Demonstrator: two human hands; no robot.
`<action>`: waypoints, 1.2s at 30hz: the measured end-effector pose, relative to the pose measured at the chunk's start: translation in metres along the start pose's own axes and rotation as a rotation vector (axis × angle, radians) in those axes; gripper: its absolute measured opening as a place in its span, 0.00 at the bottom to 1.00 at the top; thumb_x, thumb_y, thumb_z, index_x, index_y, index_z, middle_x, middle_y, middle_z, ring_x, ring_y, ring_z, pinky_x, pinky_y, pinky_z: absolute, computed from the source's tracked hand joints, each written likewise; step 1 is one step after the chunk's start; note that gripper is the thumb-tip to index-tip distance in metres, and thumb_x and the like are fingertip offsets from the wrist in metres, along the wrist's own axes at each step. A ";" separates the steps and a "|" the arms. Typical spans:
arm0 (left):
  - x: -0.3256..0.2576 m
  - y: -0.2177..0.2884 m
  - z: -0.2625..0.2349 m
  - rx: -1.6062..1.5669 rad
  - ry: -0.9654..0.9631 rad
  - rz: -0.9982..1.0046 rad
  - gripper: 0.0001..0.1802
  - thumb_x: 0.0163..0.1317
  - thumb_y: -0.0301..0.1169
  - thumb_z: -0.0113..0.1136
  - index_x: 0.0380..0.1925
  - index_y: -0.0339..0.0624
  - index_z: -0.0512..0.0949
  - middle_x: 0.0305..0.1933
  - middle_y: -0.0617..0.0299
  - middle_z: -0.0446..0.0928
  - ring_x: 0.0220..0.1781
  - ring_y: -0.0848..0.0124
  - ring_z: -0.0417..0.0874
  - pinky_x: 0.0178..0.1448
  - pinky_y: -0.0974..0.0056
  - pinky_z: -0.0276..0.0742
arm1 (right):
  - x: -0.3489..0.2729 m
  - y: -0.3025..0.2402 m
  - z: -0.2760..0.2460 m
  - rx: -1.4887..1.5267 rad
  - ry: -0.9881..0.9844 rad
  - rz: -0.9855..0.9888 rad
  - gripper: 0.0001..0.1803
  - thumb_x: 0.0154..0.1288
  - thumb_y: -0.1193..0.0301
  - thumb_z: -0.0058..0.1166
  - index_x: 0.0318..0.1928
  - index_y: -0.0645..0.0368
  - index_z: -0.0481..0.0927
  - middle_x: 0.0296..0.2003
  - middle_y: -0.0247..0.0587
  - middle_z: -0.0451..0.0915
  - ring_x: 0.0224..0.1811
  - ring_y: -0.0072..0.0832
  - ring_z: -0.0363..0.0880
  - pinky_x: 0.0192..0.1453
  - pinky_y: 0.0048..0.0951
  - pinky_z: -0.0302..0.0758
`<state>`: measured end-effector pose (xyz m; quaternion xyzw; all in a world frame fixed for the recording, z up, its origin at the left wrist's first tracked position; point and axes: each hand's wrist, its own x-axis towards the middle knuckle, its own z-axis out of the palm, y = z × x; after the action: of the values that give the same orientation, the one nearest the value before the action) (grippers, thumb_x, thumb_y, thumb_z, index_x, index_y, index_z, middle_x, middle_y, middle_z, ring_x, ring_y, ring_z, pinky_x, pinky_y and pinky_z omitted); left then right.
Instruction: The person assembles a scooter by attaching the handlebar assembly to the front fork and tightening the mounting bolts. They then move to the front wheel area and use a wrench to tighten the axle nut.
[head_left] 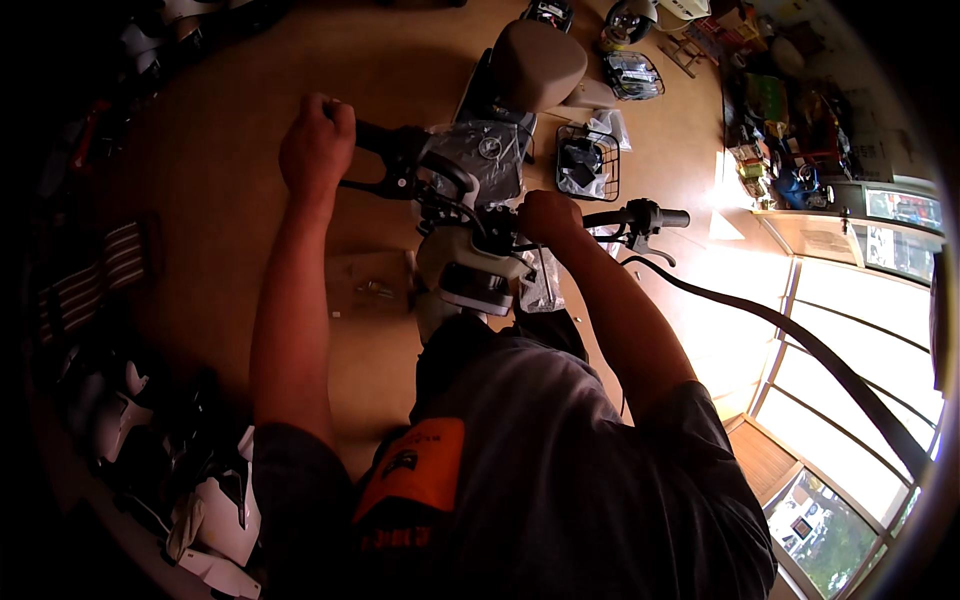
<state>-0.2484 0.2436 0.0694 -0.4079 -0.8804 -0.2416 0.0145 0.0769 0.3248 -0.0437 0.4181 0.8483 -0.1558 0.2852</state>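
Note:
A small scooter stands in front of me, its beige seat (535,62) at the top and its pale front cover (462,268) close to my chest. My left hand (318,142) is closed around the left handlebar grip, with the black brake lever just below it. My right hand (548,216) is closed on the handlebar (640,216) near its middle, inboard of the right grip and lever. Clear plastic film (488,148) wraps the panel behind the bar.
Two black wire baskets (590,160) lie on the brown floor beyond the scooter. A flat cardboard sheet (366,284) with small screws lies left of the wheel. White and black body panels (215,500) pile up at lower left. Glass windows (860,340) curve along the right.

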 end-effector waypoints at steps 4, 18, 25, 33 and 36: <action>-0.005 0.003 -0.003 -0.039 0.001 -0.029 0.21 0.69 0.47 0.46 0.48 0.45 0.78 0.42 0.48 0.86 0.45 0.46 0.87 0.48 0.45 0.82 | 0.014 0.000 0.009 0.066 0.015 0.009 0.18 0.67 0.58 0.55 0.48 0.54 0.89 0.49 0.48 0.88 0.51 0.45 0.88 0.51 0.45 0.85; -0.002 -0.002 0.006 0.006 0.035 -0.029 0.22 0.69 0.49 0.46 0.49 0.47 0.79 0.41 0.49 0.87 0.43 0.46 0.88 0.46 0.45 0.83 | 0.041 -0.001 0.028 0.016 -0.030 -0.163 0.11 0.58 0.67 0.62 0.39 0.58 0.89 0.42 0.47 0.89 0.46 0.48 0.88 0.46 0.46 0.85; 0.000 -0.005 0.003 0.035 0.017 -0.037 0.21 0.68 0.49 0.47 0.49 0.48 0.79 0.41 0.49 0.87 0.44 0.46 0.88 0.46 0.45 0.83 | 0.054 0.003 0.045 0.074 -0.105 -0.343 0.13 0.49 0.71 0.69 0.38 0.57 0.90 0.37 0.55 0.87 0.44 0.50 0.88 0.45 0.47 0.85; -0.005 -0.003 -0.004 0.042 -0.015 -0.052 0.21 0.69 0.49 0.47 0.50 0.48 0.78 0.44 0.50 0.87 0.46 0.45 0.87 0.48 0.45 0.82 | -0.004 -0.023 0.039 0.110 0.132 -0.208 0.18 0.68 0.62 0.58 0.55 0.54 0.83 0.45 0.60 0.81 0.50 0.51 0.86 0.47 0.50 0.85; -0.007 -0.005 -0.006 0.023 0.004 -0.022 0.21 0.69 0.49 0.47 0.50 0.48 0.78 0.43 0.50 0.87 0.46 0.45 0.87 0.49 0.46 0.82 | -0.030 -0.042 0.063 0.734 0.137 0.136 0.16 0.67 0.62 0.60 0.46 0.62 0.81 0.42 0.63 0.79 0.48 0.50 0.85 0.47 0.49 0.84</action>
<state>-0.2486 0.2333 0.0705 -0.3975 -0.8875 -0.2325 0.0183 0.0801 0.2495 -0.0739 0.5571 0.7236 -0.4017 0.0685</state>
